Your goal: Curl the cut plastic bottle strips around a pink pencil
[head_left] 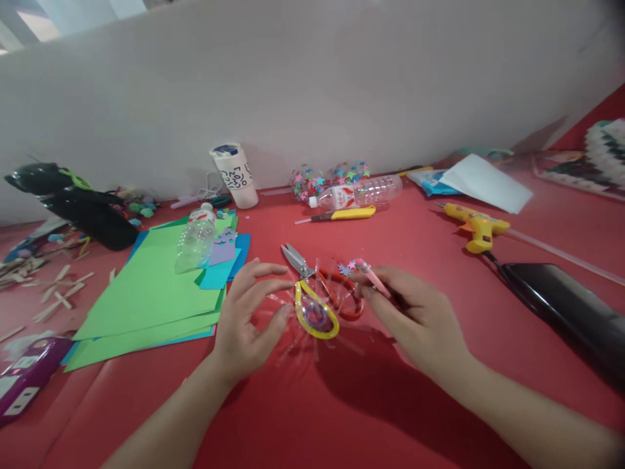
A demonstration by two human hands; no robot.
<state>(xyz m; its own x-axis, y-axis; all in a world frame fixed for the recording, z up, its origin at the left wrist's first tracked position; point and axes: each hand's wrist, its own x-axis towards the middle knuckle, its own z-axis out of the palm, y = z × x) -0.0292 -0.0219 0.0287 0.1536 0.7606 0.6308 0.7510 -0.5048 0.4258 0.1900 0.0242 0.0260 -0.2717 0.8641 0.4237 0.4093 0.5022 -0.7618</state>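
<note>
My right hand [420,314] is closed around a slim pink pen-like stick [375,281]. By its fingertips are small purple and pink stars [347,268]; whether the fingers pinch one I cannot tell. My left hand [252,317] is open, fingers curved and apart, at the left side of a clear plastic piece [316,314] cut into strips that spread outward. Through this piece shows a pair of scissors [313,292], with one yellow and one red handle loop, blades partly apart and pointing to the back left. Whether the left fingers touch the strips is unclear.
Green paper sheets [146,280] lie left, bearing a clear bottle [196,240]. At the back are a white tumbler [236,174], another bottle [359,193], star-covered clear pieces [307,184] and a yellow cutter [349,213]. A yellow glue gun [476,225] and black case [566,306] are right.
</note>
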